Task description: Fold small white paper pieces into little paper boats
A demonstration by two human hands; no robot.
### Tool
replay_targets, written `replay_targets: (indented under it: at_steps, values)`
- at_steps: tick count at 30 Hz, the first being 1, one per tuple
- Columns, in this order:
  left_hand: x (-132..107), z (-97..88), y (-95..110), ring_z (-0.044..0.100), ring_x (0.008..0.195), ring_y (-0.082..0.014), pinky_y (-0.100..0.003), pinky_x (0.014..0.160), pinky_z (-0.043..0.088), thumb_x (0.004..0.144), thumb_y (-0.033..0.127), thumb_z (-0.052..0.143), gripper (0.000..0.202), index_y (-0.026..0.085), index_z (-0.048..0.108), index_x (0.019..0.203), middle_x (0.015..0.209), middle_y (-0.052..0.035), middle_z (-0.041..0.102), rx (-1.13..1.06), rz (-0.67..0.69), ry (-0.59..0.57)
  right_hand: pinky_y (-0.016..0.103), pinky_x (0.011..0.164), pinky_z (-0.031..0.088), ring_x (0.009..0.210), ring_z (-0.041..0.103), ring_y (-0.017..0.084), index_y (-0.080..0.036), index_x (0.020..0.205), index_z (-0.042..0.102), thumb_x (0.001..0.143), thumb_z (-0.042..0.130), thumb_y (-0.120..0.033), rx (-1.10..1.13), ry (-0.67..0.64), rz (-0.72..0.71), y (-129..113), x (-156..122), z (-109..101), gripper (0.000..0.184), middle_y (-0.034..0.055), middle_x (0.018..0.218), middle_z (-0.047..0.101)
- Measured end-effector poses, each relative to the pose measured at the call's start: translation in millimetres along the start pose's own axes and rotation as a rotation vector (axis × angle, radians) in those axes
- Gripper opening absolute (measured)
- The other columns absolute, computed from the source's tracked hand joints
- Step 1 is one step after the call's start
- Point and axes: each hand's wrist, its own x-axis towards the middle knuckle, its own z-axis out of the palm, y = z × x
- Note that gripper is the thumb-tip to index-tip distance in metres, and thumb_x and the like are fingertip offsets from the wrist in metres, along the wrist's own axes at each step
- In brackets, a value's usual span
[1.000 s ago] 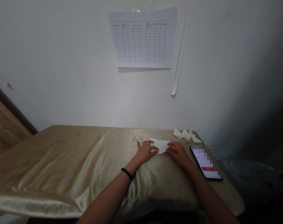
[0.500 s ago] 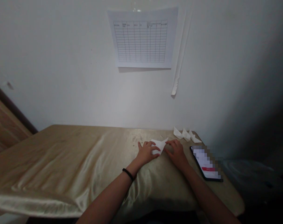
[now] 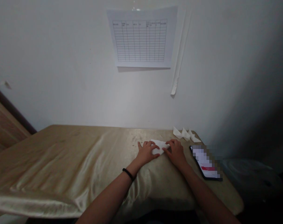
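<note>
A small white folded piece of paper (image 3: 158,143) lies on the cloth-covered table between my two hands. My left hand (image 3: 146,152), a black band round its wrist, holds the paper's left side, with fingers over the top and the thumb at the near edge. At the right side, my right hand (image 3: 176,151) grips the paper between its thumb and curled fingers. Part of the paper is hidden under the fingers.
Three folded paper boats (image 3: 185,134) stand in a row at the table's back right. A phone (image 3: 205,163) with its screen lit lies right of my right arm. The gold cloth (image 3: 85,161) is wrinkled at left. A printed sheet (image 3: 141,39) hangs on the wall.
The paper's right flap, which stood up with its tip raised, now lies lower and flatter under my right fingers. My left hand has stayed in place.
</note>
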Motion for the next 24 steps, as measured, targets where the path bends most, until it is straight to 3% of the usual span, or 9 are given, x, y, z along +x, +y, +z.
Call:
replay_targets:
  at_steps: [10, 14, 24]
  values:
    - [1.4, 1.4, -1.7, 0.046, 0.131, -0.0313, -0.081, 0.11, 0.006, 0.093, 0.051, 0.061, 0.024, 0.04, 0.071, 0.112, 0.135, 0.0007, 0.059, -0.016, -0.024, -0.001, 0.041, 0.096, 0.039, 0.114, 0.056, 0.027, -0.022, 0.109, 0.065, 0.094, 0.054, -0.047, -0.053, -0.165, 0.07, -1.4, 3.1, 5.0, 0.031, 0.0097, 0.118, 0.064]
    - [1.0, 2.6, 1.3, 0.046, 0.131, -0.0328, -0.08, 0.11, 0.004, 0.087, 0.059, 0.066, 0.032, 0.037, 0.072, 0.111, 0.134, -0.0012, 0.059, -0.007, -0.034, 0.009, 0.042, 0.097, 0.037, 0.115, 0.055, 0.028, -0.022, 0.11, 0.064, 0.094, 0.055, -0.047, -0.063, -0.18, 0.096, -3.1, 4.4, 5.1, 0.032, 0.0101, 0.119, 0.063]
    - [1.3, 4.7, 5.0, 0.046, 0.129, -0.0323, -0.079, 0.111, 0.006, 0.083, 0.054, 0.073, 0.031, 0.036, 0.071, 0.109, 0.131, -0.0021, 0.06, -0.025, -0.078, 0.029, 0.041, 0.094, 0.038, 0.112, 0.055, 0.028, -0.022, 0.106, 0.063, 0.09, 0.06, -0.044, -0.086, -0.19, 0.137, -6.2, 5.5, 4.2, 0.028, 0.0093, 0.117, 0.062]
